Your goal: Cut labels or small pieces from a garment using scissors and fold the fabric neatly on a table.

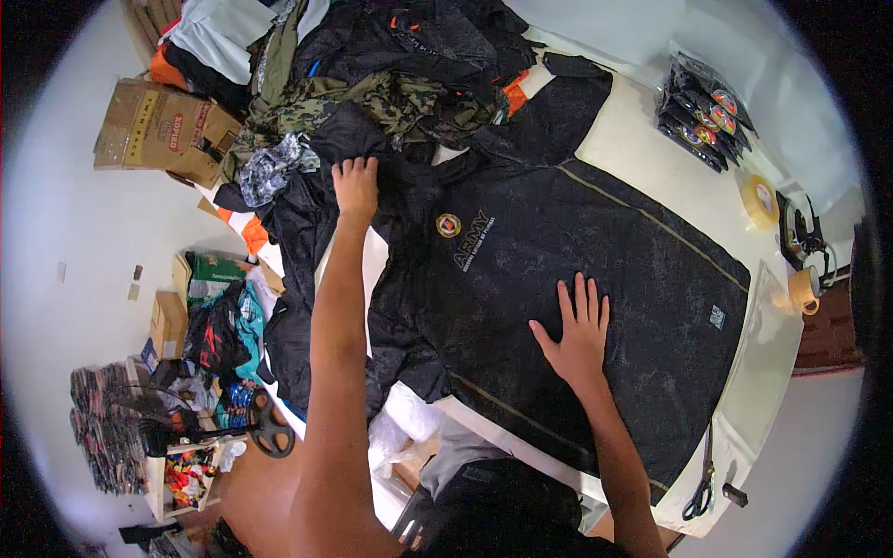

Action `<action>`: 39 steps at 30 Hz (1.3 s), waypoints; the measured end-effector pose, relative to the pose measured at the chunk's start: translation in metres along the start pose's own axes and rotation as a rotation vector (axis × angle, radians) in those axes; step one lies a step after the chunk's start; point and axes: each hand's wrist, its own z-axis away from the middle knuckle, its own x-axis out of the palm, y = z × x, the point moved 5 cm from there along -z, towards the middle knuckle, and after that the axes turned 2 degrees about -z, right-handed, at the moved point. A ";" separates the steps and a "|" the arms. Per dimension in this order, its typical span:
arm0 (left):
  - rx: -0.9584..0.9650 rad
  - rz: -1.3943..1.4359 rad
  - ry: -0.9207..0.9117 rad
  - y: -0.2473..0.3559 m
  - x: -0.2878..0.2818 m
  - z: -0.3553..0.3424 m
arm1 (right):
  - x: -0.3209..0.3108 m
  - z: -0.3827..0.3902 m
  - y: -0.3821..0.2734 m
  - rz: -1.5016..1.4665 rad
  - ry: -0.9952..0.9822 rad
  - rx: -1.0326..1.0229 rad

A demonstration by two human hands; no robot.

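A black shirt with a round emblem and chest print lies spread on the white table, its hem toward the right. My right hand rests flat on its front, fingers apart and holding nothing. Farther left, my left hand has its fingers bent over dark cloth near the shirt's neck end. Whether this cloth belongs to the shirt or to another black garment, I cannot tell. The left thumb is hidden.
Camouflage cloth and other garments are heaped at the far side. A cardboard box stands far left. Along the right lie packaged black items, a tape roll, another roll and black scissors. Clear plastic lies at the near edge.
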 end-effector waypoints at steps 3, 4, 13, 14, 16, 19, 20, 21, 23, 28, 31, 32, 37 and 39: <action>-0.162 -0.066 -0.036 -0.034 -0.010 -0.010 | 0.001 -0.001 -0.003 -0.014 -0.006 -0.007; -0.169 -0.040 0.033 -0.031 -0.023 -0.013 | 0.000 -0.001 -0.002 -0.018 -0.006 -0.001; 0.266 0.757 -0.103 0.103 -0.016 0.023 | -0.002 -0.001 -0.002 -0.006 -0.018 0.021; 0.261 0.579 -0.069 0.096 -0.004 0.032 | -0.002 -0.001 -0.004 -0.021 -0.028 0.016; 0.265 0.630 -0.048 0.076 0.006 0.036 | -0.001 0.000 -0.007 -0.017 -0.041 0.007; 0.241 0.789 -0.034 0.078 0.002 0.030 | 0.001 0.001 -0.003 -0.010 -0.046 0.002; 0.196 0.934 -0.032 0.079 -0.001 0.027 | 0.000 0.002 -0.001 -0.016 -0.044 0.016; 0.201 0.934 -0.032 0.081 -0.004 0.025 | 0.000 0.002 0.000 -0.023 -0.042 0.032; 0.217 0.587 -0.092 0.088 -0.006 0.022 | -0.009 -0.005 0.000 -0.031 0.046 0.003; 0.260 0.775 0.022 0.163 -0.052 0.009 | -0.034 -0.083 0.043 -0.258 0.311 -0.037; 0.277 0.853 -0.109 0.186 -0.040 0.002 | -0.006 -0.112 0.129 0.095 0.129 0.098; 0.208 0.721 -0.104 0.173 -0.028 0.002 | -0.011 -0.115 0.154 0.166 0.124 0.137; 0.126 0.472 -0.108 0.154 -0.010 -0.010 | -0.054 -0.094 0.228 0.292 0.178 0.377; 0.060 0.558 0.052 0.179 -0.031 -0.013 | -0.059 -0.095 0.222 0.322 0.260 0.385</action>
